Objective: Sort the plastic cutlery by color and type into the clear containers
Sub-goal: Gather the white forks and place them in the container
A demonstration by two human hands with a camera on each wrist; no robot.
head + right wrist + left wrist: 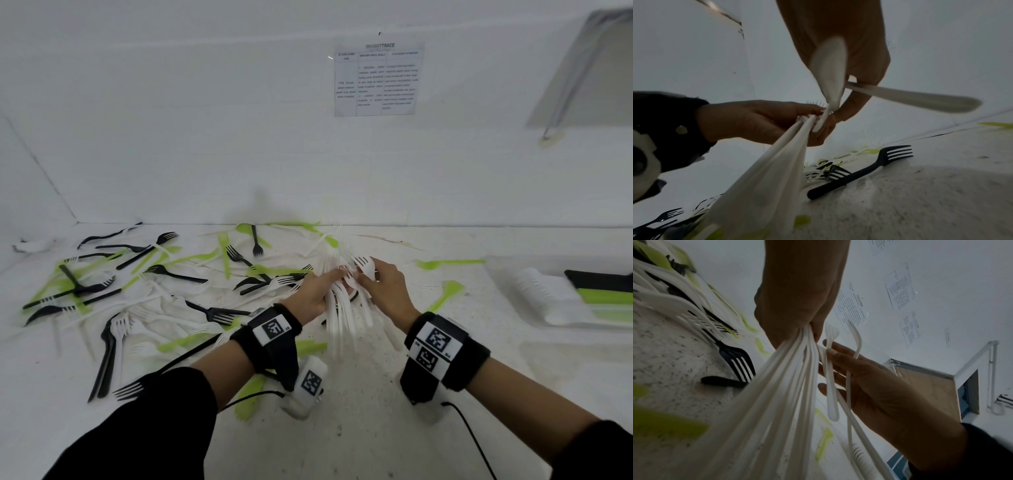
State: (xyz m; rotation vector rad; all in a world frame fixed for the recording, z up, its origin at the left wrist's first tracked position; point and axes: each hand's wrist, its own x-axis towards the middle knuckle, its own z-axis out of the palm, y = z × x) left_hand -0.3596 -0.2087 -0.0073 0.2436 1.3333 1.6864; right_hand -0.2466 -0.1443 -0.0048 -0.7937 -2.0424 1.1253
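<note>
White plastic forks (337,301) are gathered in a fanned bundle between the two hands, held above the speckled white tabletop (359,428) with their tines pointing away from the person and their handles hanging down toward the wrists. The left hand (313,294) has its fingers curled round the bundle near the necks of the forks; in the left wrist view the handles stream out from under that fist. The right hand (385,286), just beside it and touching the same bundle, pinches one white fork (363,265) near its head between thumb and fingertips, while at least one more white piece lies across its palm in the right wrist view. Directly beneath the hands a black fork (861,172) lies flat on the table. To the left of the left hand a loose scatter of black, green and white cutlery (137,291) spreads across the surface up to the wall. To the right of the right hand lie two green pieces (448,263), and beyond them a clear container (534,308) already holds white, black and green cutlery in separate rows. A printed sheet (376,78) hangs on the wall beyond the hands.
</note>
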